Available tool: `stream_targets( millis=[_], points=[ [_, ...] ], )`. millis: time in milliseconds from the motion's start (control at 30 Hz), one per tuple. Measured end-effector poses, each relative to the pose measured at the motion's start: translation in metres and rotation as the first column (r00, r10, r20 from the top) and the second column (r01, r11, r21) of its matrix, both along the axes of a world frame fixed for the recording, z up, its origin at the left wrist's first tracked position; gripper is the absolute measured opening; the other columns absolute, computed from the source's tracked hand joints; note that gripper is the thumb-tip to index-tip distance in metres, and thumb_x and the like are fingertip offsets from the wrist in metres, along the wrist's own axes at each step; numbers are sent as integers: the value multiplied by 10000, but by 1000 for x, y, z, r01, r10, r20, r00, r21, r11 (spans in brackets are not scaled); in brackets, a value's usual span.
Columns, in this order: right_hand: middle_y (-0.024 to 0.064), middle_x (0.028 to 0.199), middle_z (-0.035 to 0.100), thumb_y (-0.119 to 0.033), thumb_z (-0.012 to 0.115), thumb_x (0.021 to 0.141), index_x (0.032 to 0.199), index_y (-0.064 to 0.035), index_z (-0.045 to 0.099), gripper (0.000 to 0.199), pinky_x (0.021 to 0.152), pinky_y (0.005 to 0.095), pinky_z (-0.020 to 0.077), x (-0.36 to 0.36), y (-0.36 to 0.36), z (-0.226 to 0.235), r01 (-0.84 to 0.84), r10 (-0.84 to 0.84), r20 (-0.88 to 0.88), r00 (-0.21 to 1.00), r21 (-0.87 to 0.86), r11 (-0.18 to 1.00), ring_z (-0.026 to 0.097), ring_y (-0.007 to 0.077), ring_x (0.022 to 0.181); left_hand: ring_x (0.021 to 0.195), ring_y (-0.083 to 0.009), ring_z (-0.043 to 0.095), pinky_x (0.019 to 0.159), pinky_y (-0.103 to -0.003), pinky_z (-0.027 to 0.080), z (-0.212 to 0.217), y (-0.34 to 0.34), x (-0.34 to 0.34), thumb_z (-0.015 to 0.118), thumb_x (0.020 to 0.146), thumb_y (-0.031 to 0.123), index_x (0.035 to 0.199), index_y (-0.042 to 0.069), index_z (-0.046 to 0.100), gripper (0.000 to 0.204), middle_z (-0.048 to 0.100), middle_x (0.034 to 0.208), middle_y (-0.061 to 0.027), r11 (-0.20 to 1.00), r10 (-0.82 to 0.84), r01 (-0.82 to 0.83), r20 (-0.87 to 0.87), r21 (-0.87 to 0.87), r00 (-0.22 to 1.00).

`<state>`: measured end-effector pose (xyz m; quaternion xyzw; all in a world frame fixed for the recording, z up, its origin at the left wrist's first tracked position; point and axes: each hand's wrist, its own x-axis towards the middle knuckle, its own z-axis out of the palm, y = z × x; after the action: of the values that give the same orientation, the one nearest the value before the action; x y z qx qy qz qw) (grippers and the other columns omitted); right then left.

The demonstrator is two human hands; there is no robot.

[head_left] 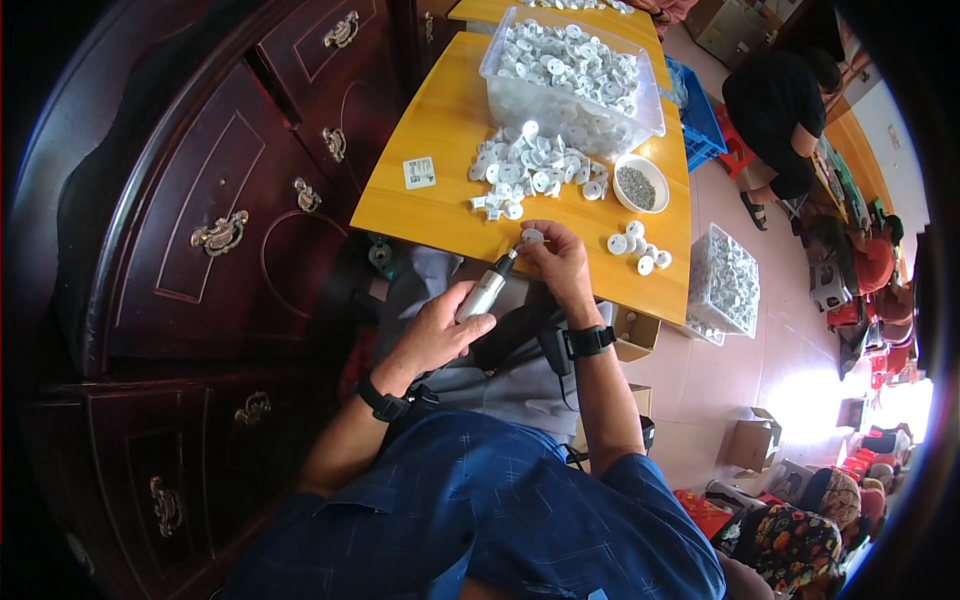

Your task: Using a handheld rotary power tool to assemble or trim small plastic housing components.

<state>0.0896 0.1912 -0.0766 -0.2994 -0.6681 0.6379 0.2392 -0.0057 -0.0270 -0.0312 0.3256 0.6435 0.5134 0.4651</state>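
Observation:
My left hand (440, 330) is wrapped round a silver electric screwdriver (485, 292) with a black nose. Its tip points up and right, to a small round white plastic part (531, 236) at the table's near edge. The fingers of my right hand (562, 262) pinch that part; whether the tip touches it I cannot tell. Beyond my hands lies a loose pile of similar white parts (540, 165). A white bowl (640, 184) of small metal screws stands right of the pile. Nearer me on the right, several white round parts (640, 246) sit in a small group.
A clear plastic bin (575, 115) heaped with white parts stands on the yellow table (420, 130). Dark wooden drawers (200, 210) rise close on my left. Another filled bin (725, 280) and a blue crate (700, 125) are right of the table. Other people sit farther right, one in black (775, 110).

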Motion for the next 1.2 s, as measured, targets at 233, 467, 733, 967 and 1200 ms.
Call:
stream_targets(
  millis=[233, 467, 733, 967, 1200],
  points=[
    [65, 864, 731, -52, 667, 883, 1141, -42, 702, 261, 713, 241, 544, -1, -2, 0, 22, -24, 22, 999, 82, 996, 691, 104, 793, 621, -69, 554, 520, -228, 465, -1, -1, 1, 693, 941, 307, 1322, 12, 512, 515, 632, 887, -48, 1000, 0, 0, 8, 23, 1000],
    [72, 844, 736, -61, 672, 877, 1131, -42, 709, 257, 704, 248, 547, -1, -2, 1, 36, -42, 48, 998, 119, 992, 697, 107, 772, 632, -68, 562, 524, -226, 471, 0, 0, 0, 694, 941, 301, 1325, 14, 514, 512, 632, 898, -44, 1000, -5, 5, 4, 5, 1000],
    [86, 834, 743, -73, 684, 865, 1118, -35, 713, 258, 701, 257, 551, -2, -5, 2, 55, -66, 60, 996, 175, 983, 709, 122, 768, 654, -75, 581, 533, -230, 482, 0, -2, 0, 694, 941, 299, 1339, 13, 511, 523, 636, 909, -48, 1000, -5, 5, -4, 8, 1000],
    [81, 804, 740, -78, 686, 864, 1119, -42, 716, 260, 691, 266, 549, -3, -6, -1, 74, -83, 31, 996, 229, 971, 704, 119, 745, 671, -74, 578, 537, -231, 481, -2, -2, 0, 693, 941, 300, 1336, 15, 510, 520, 629, 930, -47, 1000, -1, 1, 5, -5, 1000],
    [71, 756, 724, -84, 696, 853, 1107, -72, 728, 256, 657, 271, 539, -3, -6, -4, 86, -102, 49, 994, 258, 962, 673, 106, 683, 673, -75, 572, 538, -231, 480, -1, -2, 0, 693, 942, 298, 1342, 10, 499, 530, 624, 941, -50, 1000, -9, 9, 11, -9, 1000]
  ],
)
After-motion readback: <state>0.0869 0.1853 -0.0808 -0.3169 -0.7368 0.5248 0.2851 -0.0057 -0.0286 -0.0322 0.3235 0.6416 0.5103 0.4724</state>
